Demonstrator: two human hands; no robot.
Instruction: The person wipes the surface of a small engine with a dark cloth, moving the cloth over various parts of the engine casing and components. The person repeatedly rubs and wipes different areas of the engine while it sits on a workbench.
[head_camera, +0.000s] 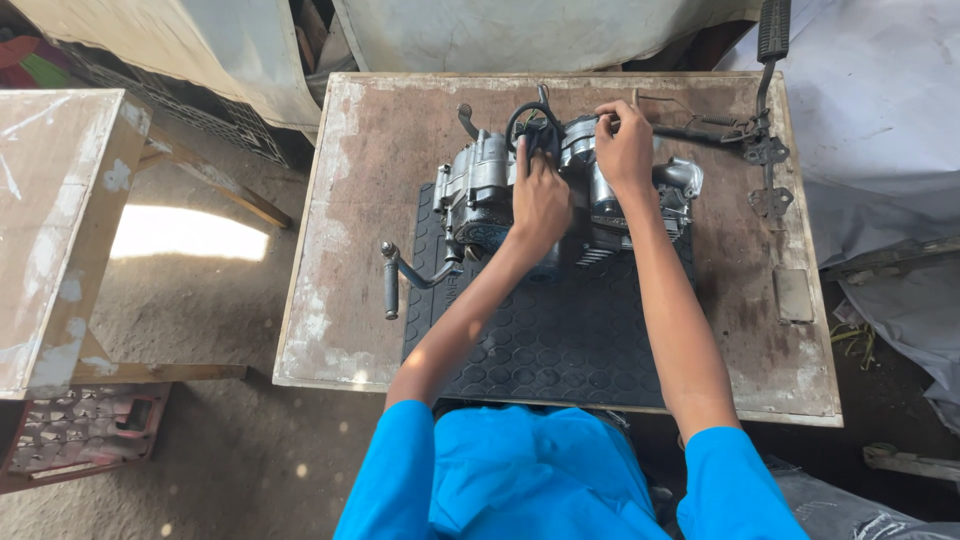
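On the black rubber mat (560, 350), your left hand (541, 203) rests on the small engine (560, 195), fingers closed around its black cable (528, 115). Your right hand (625, 148) pinches the engine's top, fingertips together.

Nothing here counts as a package, label, sign or screen. No boxes, bags with print, stickers, placards or displays show anywhere on the worn table, on the ground to its left, or among the grey sheeting on the right and at the far side.
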